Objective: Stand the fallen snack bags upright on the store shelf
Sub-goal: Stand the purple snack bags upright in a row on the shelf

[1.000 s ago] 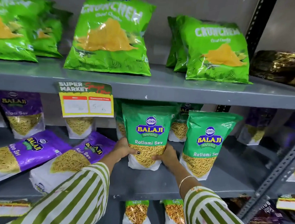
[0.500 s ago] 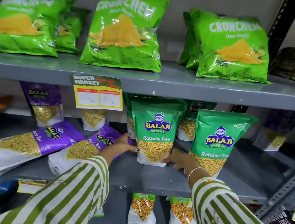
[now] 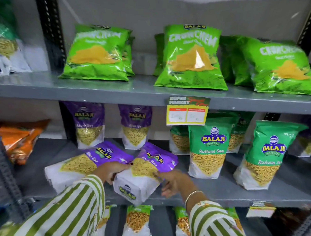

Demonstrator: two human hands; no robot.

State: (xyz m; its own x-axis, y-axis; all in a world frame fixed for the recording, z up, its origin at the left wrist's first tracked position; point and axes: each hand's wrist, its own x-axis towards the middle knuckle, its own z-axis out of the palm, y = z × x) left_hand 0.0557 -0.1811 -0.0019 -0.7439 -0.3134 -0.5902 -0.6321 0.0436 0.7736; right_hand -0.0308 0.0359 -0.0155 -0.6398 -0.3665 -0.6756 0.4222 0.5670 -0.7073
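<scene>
Two purple Balaji Aloo Sev bags lie flat on the middle shelf. My left hand grips the left edge of the right-hand fallen bag, thumb on top. My right hand is at that bag's right edge with its fingers spread, and its thumb touches the bag. The other fallen bag lies just to the left, untouched. Two green Ratlami Sev bags stand upright to the right.
Two purple bags stand at the back behind the fallen ones. Orange bags lie at the far left. Green Crunchem bags fill the upper shelf, from which a price tag hangs. A slotted post runs down the left.
Both hands have left the green Ratlami Sev bag, which stays upright, and moved left onto the right-hand fallen purple bag. The view has swung left.
</scene>
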